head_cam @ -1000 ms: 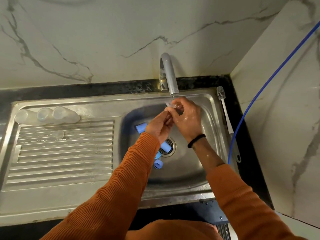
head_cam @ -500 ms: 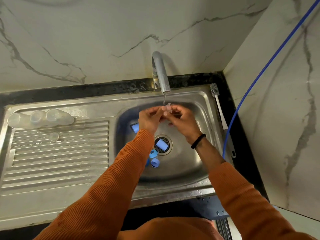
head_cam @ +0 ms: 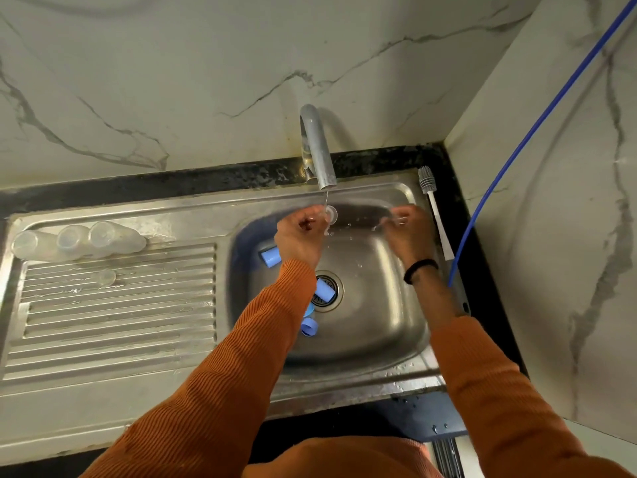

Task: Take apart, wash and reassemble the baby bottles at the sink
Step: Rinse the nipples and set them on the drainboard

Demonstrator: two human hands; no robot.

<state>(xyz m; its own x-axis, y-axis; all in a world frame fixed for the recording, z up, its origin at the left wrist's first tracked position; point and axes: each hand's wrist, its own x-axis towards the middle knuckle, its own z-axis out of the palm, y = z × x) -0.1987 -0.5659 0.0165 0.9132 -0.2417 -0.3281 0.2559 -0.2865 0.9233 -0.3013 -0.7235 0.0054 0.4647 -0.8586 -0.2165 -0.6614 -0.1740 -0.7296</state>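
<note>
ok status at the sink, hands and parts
Left hand pinches clear teat under tap stream. Right hand apart, grip unclear. Blue parts wait in basin. Nothing blocking.

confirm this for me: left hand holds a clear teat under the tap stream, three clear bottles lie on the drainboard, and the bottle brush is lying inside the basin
Not quite. The head view shows the bottle brush lying on the sink rim at the right of the basin, not inside it. The rest holds: the left hand holds a clear teat under the tap, and three clear bottles lie on the drainboard.
</note>
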